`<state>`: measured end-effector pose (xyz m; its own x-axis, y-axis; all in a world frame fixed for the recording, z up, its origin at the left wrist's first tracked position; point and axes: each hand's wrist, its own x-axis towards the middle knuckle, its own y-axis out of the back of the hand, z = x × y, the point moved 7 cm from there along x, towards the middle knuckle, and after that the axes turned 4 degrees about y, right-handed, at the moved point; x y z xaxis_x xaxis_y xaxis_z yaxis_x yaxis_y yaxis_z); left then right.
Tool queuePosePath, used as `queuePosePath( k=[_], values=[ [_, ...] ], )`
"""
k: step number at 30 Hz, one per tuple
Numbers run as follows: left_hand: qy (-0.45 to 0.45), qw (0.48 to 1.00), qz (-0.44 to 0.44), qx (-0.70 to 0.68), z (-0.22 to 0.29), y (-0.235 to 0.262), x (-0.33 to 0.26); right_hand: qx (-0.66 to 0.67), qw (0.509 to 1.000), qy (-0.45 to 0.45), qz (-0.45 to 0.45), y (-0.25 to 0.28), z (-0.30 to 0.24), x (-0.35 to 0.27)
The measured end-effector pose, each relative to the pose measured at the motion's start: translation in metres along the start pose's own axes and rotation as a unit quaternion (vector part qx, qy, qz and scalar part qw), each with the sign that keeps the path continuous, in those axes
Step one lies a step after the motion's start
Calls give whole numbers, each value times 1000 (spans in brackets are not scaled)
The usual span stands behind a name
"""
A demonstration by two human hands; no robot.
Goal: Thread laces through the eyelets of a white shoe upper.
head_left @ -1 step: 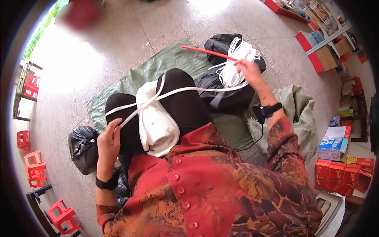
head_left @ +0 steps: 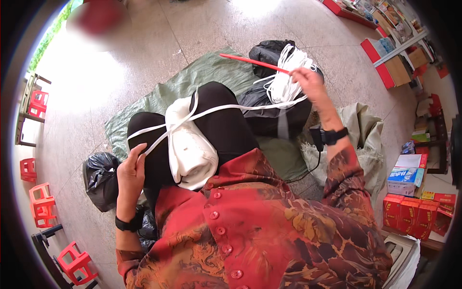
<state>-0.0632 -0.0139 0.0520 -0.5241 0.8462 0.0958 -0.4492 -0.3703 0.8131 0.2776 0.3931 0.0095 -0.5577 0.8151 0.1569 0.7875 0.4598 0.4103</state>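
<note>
A white rolled bundle (head_left: 190, 154), seemingly cloth, rests between my thighs with a flat white cord (head_left: 219, 110) crossing over it. My left hand (head_left: 131, 169) is closed, pinching the cord between thumb and fingers beside the bundle's left side. Up at the right, my right hand (head_left: 310, 85) grips a thin red pointed stick (head_left: 255, 61) by one end, its tip directed left. The cord runs from the bundle to just below this hand; whether the fingers also hold it, I cannot tell. Behind the stick lies a loose coil of white cord (head_left: 285, 86) on black plastic bags.
A green woven sheet (head_left: 163, 94) lies on the floor beneath the black bags (head_left: 269, 120). Another black bag (head_left: 102, 185) sits at left, near red stools (head_left: 77, 265). At right are a pale woven sack (head_left: 365, 130), red boxes (head_left: 409, 214) and shelves (head_left: 402, 50).
My right hand has moved slightly right and up, with the red stick in it. The left hand keeps its pinch on the cord.
</note>
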Motion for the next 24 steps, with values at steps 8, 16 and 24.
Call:
queuePosePath(
  k=[8,16,24],
  values=[
    [-23,999,27,-5,-8,-1,-3,-97,993,67,5,34,6,10],
    [1,1000,29,-7,-11,-1,-8,-95,995,23,-38,45,-14,19],
    [-19,999,31,20,-4,11,-9,-73,996,7,48,46,2,21]
  ],
)
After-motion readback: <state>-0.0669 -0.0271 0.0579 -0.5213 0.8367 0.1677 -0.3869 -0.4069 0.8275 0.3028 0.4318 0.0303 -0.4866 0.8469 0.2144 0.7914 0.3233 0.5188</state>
